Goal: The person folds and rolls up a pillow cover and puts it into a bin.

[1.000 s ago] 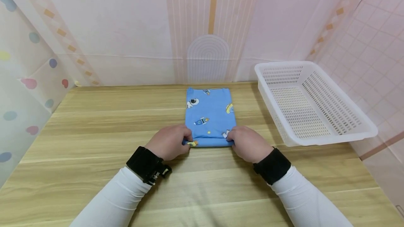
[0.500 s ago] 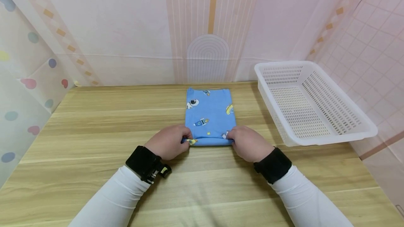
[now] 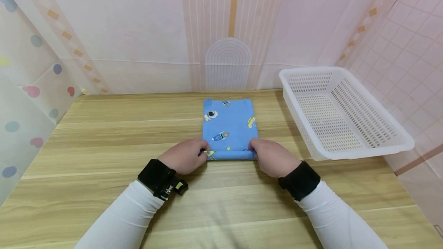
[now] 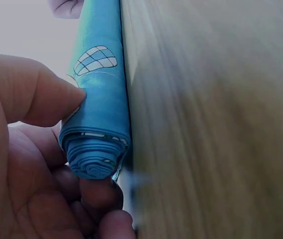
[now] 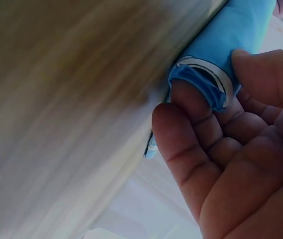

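Note:
A blue cloth (image 3: 230, 120) printed with rockets, stars and an astronaut lies folded into a narrow panel on the wooden table. Its near end is wound into a tight roll (image 3: 232, 155). My left hand (image 3: 185, 156) grips the roll's left end, thumb on top and fingers at the coiled layers; the left wrist view shows the spiral of the roll (image 4: 94, 154). At the other end my right hand (image 3: 275, 157) holds the roll with its thumb on the outside, and one fingertip (image 5: 188, 97) sits inside the hollow end in the right wrist view.
A white perforated plastic basket (image 3: 346, 114) stands at the right, beyond my right hand. Pale patterned sheets (image 3: 145, 37) rise behind the table (image 3: 131, 126) and along both sides.
The roll has turned forward a little and taken in more cloth at its right end. The flat panel has slid slightly toward me. Both hands keep their hold.

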Action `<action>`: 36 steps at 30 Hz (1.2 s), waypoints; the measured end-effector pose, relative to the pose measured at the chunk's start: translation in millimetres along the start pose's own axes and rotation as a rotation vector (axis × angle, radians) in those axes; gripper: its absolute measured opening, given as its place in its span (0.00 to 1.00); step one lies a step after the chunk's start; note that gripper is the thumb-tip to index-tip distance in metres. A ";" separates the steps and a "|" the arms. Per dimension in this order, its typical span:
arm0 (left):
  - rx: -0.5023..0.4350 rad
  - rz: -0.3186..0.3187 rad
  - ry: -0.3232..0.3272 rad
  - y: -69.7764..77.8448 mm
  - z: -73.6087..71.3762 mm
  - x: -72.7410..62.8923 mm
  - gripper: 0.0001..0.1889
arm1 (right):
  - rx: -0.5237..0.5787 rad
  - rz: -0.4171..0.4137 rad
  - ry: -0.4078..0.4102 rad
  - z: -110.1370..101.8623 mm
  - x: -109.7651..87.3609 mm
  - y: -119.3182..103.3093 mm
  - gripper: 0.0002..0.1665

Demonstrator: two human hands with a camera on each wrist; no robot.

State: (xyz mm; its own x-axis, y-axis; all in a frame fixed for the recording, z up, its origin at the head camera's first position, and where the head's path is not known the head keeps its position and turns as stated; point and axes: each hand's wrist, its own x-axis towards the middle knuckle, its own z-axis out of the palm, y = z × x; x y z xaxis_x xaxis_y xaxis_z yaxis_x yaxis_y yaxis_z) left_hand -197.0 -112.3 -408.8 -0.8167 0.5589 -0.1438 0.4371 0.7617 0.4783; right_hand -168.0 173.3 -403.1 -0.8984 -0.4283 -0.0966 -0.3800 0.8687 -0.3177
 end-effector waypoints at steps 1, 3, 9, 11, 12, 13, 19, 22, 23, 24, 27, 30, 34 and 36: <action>-0.004 -0.002 -0.004 0.1 -0.4 0.0 0.09 | 0.005 0.004 -0.004 -0.1 0.0 0.3 0.07; -0.015 -0.011 -0.015 0.2 -1.2 -0.1 0.10 | 0.014 0.011 -0.013 -0.1 0.4 0.9 0.08; -0.049 -0.068 -0.033 2.9 -3.2 -0.9 0.10 | 0.034 0.039 -0.042 -1.2 4.1 1.6 0.08; -0.055 -0.079 -0.027 3.4 -3.9 -1.0 0.09 | 0.041 0.049 -0.051 -1.8 5.6 1.8 0.08; -0.059 -0.081 -0.020 3.5 -4.3 -0.9 0.09 | 0.046 0.052 -0.055 -2.0 6.3 1.8 0.08; -0.061 -0.085 -0.010 3.3 -4.7 -0.9 0.08 | 0.051 0.057 -0.057 -2.1 6.9 1.9 0.08; -0.107 -0.097 0.054 0.8 -5.4 -1.3 0.03 | 0.078 0.078 -0.042 -2.9 8.5 0.6 0.08; -0.118 -0.098 0.070 0.0 -5.7 -1.4 0.06 | 0.083 0.089 -0.019 -2.8 9.5 0.3 0.08; -0.114 -0.101 0.073 -0.2 -5.8 -1.3 0.06 | 0.086 0.093 -0.011 -2.8 10.0 0.2 0.08; -0.111 -0.106 0.078 -0.1 -6.0 -1.2 0.06 | 0.087 0.096 -0.003 -2.8 10.5 -0.1 0.08; -0.095 -0.114 0.094 0.8 -6.0 -0.7 0.06 | 0.081 0.106 0.015 -2.9 11.5 -1.2 0.07; -0.071 -0.110 0.117 3.8 -4.3 0.1 0.06 | 0.054 0.106 0.039 -3.0 11.9 -2.4 0.06; -0.009 -0.057 0.152 11.4 0.5 0.5 0.06 | 0.027 0.101 0.068 -3.3 13.3 -4.9 0.09; 0.023 -0.029 0.162 13.8 2.1 0.1 0.07 | 0.021 0.086 0.075 -2.6 14.4 -5.7 0.11</action>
State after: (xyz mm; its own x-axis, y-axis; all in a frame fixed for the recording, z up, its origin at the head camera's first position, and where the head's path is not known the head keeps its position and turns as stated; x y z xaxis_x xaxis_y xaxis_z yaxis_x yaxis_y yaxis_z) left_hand -190.2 -101.0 -404.0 -0.8786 0.4773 -0.0148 0.4189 0.7852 0.4560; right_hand -179.4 162.8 -400.3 -0.9418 -0.3318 -0.0539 -0.2967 0.8959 -0.3305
